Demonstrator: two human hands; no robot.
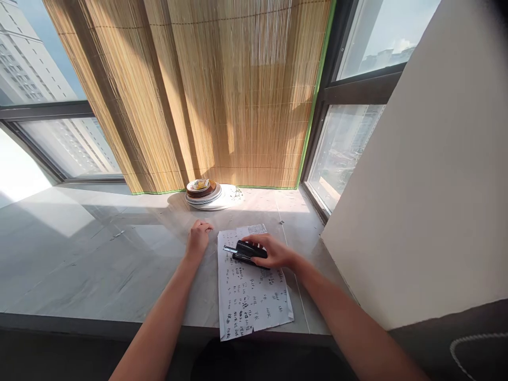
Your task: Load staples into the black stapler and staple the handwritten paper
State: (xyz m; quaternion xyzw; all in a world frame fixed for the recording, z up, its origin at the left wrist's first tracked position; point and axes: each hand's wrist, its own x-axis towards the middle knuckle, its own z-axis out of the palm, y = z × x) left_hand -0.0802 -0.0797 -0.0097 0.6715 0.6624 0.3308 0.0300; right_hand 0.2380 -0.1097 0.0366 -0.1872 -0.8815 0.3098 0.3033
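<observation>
Partly behind right hand [275, 252]: stapler [249, 248], perhaps.

I can't read any text for certain here. The white paper [232, 288] in front of me carries rows of small dark handwriting [238, 304], but the strokes are too small and blurred for me to make out a word or number. Near its far edge I see a denser block of tiny marks [257, 229], which I can't read either.
</observation>
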